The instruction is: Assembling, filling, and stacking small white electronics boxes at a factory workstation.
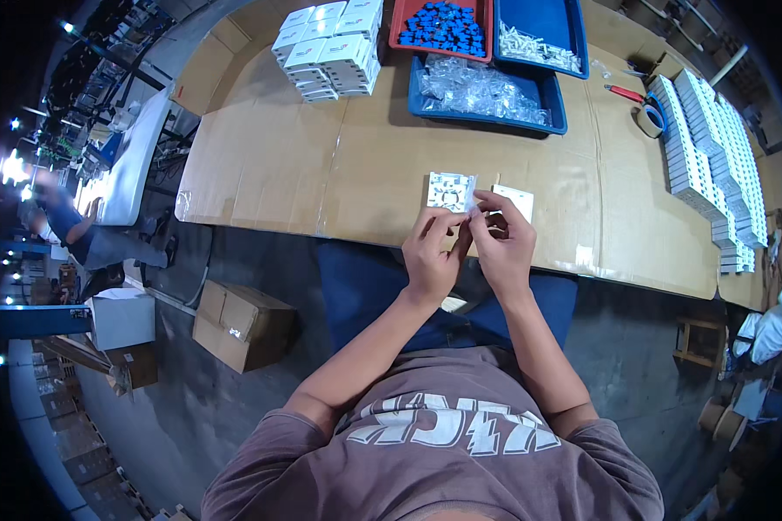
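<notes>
Two-handed, pinching a small clear plastic piece (pixel 472 193) between close-set fingers of left hand (pixel 433 259) and right hand (pixel 507 250), over the near edge of the table (pixel 374 169), beside a white square part (pixel 447 191).

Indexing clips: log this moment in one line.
left hand, right hand: holding clear plastic | nearby: white slotted plate, white panel | beyond: nearer blue tray

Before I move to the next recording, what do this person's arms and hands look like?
The left hand and right hand wear no gloves, and no watch or band shows. The forearms are bare. Short, loose sleeves belong to a purplish-brown shirt with white lettering across its front.
</notes>
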### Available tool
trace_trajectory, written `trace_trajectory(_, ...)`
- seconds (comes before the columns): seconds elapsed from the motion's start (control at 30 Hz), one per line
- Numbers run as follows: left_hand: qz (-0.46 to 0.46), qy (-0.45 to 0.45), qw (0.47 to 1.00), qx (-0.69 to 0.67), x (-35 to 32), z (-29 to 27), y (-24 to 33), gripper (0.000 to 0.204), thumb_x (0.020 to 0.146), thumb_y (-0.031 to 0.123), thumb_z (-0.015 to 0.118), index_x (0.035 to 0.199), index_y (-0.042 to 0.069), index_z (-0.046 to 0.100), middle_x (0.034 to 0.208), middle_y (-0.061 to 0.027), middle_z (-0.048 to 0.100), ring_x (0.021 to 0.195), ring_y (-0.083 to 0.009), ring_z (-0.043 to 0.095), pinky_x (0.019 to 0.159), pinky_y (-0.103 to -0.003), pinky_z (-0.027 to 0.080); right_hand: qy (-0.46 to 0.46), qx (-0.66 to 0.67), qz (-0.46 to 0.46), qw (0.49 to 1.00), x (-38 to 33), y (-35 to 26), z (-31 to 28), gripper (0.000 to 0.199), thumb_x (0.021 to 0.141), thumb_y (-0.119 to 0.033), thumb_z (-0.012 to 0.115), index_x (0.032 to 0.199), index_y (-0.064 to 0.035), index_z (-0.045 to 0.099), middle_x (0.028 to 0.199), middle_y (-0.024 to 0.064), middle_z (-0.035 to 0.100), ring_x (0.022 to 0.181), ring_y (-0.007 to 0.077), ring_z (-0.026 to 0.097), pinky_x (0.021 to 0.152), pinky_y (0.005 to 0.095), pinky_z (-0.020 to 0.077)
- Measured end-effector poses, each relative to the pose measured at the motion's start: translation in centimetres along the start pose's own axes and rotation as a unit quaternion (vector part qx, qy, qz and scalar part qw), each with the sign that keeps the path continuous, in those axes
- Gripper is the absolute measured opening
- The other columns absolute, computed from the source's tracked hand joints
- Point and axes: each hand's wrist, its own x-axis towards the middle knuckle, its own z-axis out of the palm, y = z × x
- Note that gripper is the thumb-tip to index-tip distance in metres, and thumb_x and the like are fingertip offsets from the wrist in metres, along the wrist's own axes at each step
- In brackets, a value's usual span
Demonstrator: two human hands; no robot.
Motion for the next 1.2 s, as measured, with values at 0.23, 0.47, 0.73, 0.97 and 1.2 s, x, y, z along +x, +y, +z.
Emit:
trace_trajectory(0.23, -0.016, 0.023, 0.999, -0.028, -0.4, 0.5, 0.0, 0.016, 0.084, -0.01, 0.073, 0.093, -0.002, 0.062, 0.093, -0.0091, 0.062, 0.073, -0.0154, 0.063, 0.065, -0.028, 0.052, 0.038, -0.113, -0.099, 0.988, 0.2, 0.6, -0.2, 0.008, 0.094, 0.001, 0.068, 0.102, 0.0043, 0.068, 0.086, 0.012, 0.067, 0.067, 0.0169, 0.069, 0.059, 0.0288, 0.0544)
trace_trajectory(0.47, -0.37, -0.055, 0.881, -0.291, 0.6, -0.4, 0.6, 0.029, 0.105, 0.031, 0.061, 0.103, 0.003, 0.067, 0.093, -0.0039, 0.066, 0.075, -0.0089, 0.061, 0.068, -0.026, 0.05, -0.057, -0.132, -0.173, 0.974, 0.5, 0.6, -1.1, 0.013, 0.09, 0.005, 0.071, 0.103, 0.0016, 0.071, 0.097, 0.0138, 0.068, 0.083, 0.0225, 0.071, 0.071, 0.0317, 0.0584)
trace_trajectory(0.73, -0.4, -0.023, 0.833, -0.381, -0.3, -0.1, -1.0, 0.025, 0.104, 0.023, 0.066, 0.115, 0.002, 0.071, 0.097, -0.0007, 0.07, 0.086, -0.0078, 0.065, 0.08, -0.025, 0.053, -0.08, 0.114, 0.085, 0.987, -0.1, 2.4, -1.5, 0.017, 0.089, 0.006, 0.068, 0.105, 0.0015, 0.071, 0.118, 0.0075, 0.065, 0.095, 0.0142, 0.067, 0.079, 0.0293, 0.0594)
trace_trajectory(0.97, -0.335, -0.037, 0.903, -0.267, 0.1, -0.9, -2.1, 0.024, 0.1, 0.02, 0.07, 0.117, 0.002, 0.071, 0.104, -0.0058, 0.073, 0.091, -0.0135, 0.067, 0.083, -0.028, 0.053, -0.154, 0.099, 0.217, 0.959, 0.3, 3.0, -2.4, 0.014, 0.1, -0.008, 0.063, 0.102, 0.0053, 0.067, 0.08, 0.006, 0.069, 0.071, 0.0101, 0.065, 0.066, 0.0278, 0.0568)
trace_trajectory(1.2, 0.023, -0.283, 0.954, 0.096, 2.9, -4.0, -0.8, 0.057, 0.083, 0.028, 0.08, 0.134, 0.011, 0.064, 0.132, -0.0101, 0.065, 0.122, -0.032, 0.058, 0.109, -0.046, 0.04, -0.164, -0.105, 0.112, 0.974, 0.6, 3.9, -3.1, 0.018, 0.099, -0.011, 0.068, 0.102, 0.0065, 0.071, 0.079, 0.0063, 0.072, 0.066, 0.0095, 0.063, 0.058, 0.0264, 0.052)
